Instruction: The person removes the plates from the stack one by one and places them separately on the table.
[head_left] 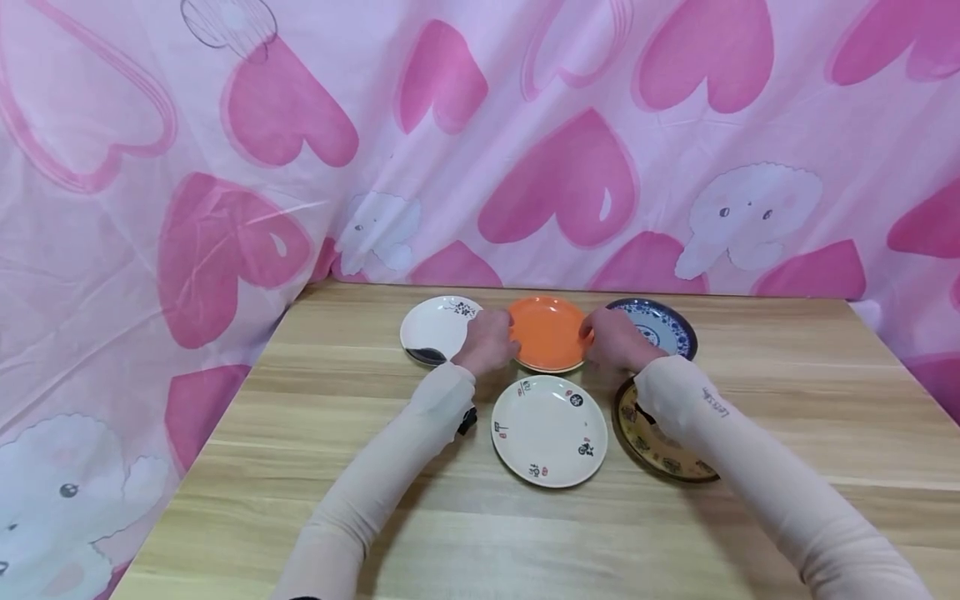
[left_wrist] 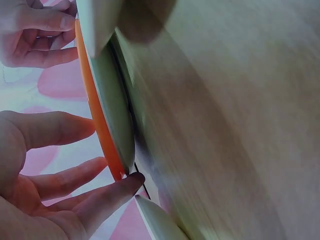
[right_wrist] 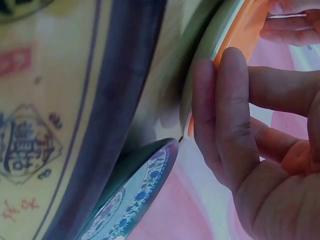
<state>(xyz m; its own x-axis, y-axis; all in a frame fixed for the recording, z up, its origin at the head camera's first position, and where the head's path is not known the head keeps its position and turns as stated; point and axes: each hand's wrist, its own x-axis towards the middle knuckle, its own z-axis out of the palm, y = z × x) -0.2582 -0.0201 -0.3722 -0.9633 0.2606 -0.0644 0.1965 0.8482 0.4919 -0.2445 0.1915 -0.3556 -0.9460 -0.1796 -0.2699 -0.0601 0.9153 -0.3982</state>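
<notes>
An orange plate (head_left: 550, 333) with a pale underside (left_wrist: 112, 100) lies in the middle of the back row. My left hand (head_left: 487, 343) grips its left rim, thumb on the orange face and a fingertip at the outer edge. On the opposite rim, my right hand (head_left: 617, 340) holds the plate with its fingers against the outside. Beside the left hand is a white plate (head_left: 431, 323) with a dark floral design, partly covered by that hand. A blue-and-white patterned plate (head_left: 660, 321) sits behind the right hand, which hides part of it.
In front of the orange plate lies a cream plate (head_left: 550, 433) with small black and red characters. A brown plate (head_left: 663, 450) with a dark rim is partly under the right forearm. The wooden table (head_left: 360, 333) meets a pink heart-patterned cloth (head_left: 555, 179) behind.
</notes>
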